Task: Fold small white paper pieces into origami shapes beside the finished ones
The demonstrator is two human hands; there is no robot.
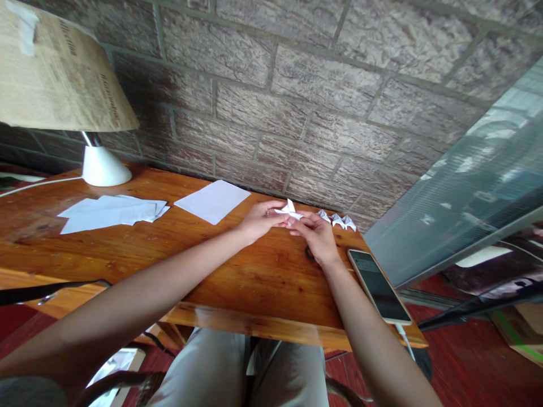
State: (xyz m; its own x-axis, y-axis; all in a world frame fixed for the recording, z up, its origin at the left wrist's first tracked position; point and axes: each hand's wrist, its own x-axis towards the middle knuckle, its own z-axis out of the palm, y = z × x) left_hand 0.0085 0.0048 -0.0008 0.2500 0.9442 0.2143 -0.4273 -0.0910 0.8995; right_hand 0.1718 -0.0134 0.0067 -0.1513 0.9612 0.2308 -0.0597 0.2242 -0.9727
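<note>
Between my two hands, just above the table's far side, is a small white folded paper piece (290, 210) with one pointed flap standing up. My left hand (261, 219) pinches its left side, and a ring shows on one finger. On the other side my right hand (316, 234) grips the right part with thumb and fingers. Several finished-looking folded paper shapes (337, 220) stand in a row just beyond my right hand. A small dark round object (309, 252) lies partly hidden under my right wrist.
On the wooden table (254, 282) lie a stack of white paper strips (112, 212) and a white sheet (213, 202). A lamp (105, 165) stands back left. A phone (379, 285) with a cable rests at the right edge. A brick wall (254, 124) closes off the back.
</note>
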